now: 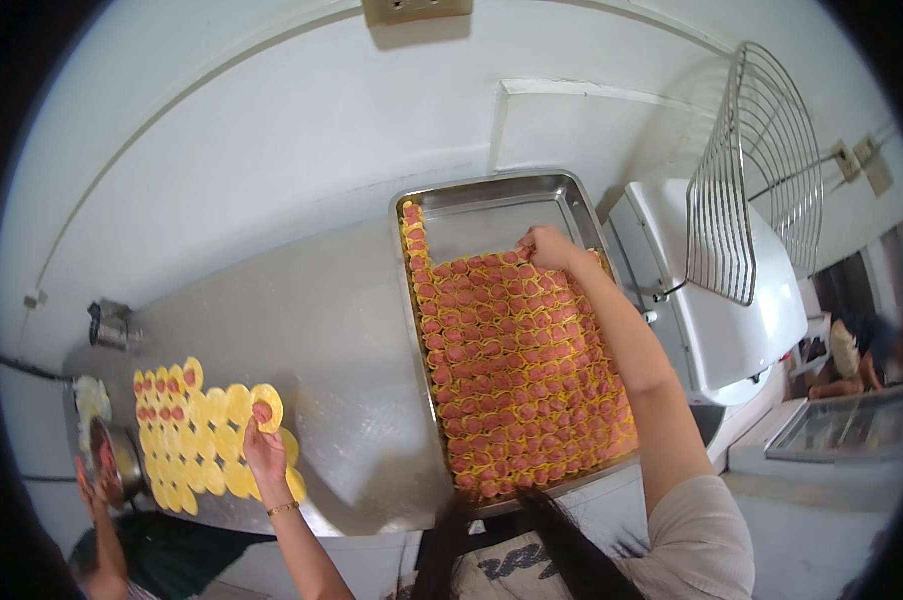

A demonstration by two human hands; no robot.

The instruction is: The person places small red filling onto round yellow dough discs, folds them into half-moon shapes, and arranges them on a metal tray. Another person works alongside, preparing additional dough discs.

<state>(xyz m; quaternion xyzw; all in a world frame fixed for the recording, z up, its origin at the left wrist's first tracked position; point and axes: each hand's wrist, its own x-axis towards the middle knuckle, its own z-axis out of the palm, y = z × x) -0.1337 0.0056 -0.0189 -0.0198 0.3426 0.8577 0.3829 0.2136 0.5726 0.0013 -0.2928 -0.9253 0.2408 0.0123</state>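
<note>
At the left, over the sheet of round yellow wrappers [216,440], my left hand [264,458] pinches a yellow dumpling wrapper [269,396] with a dab of pink meat filling on it. My right hand [551,246] reaches into a deep metal tray [491,226]. Its fingers are closed at the far end of the packed rows of open-topped dumplings [511,370], on a dumpling [524,254] that they partly hide. One short column of dumplings runs up the tray's left wall.
Another person's hand [95,492] is at a metal bowl [126,465] of pink meat at the far left. Several wrappers in the far rows carry meat. Right of the tray stands a white appliance [741,300] with a wire guard [746,190]. A person crouches farther right.
</note>
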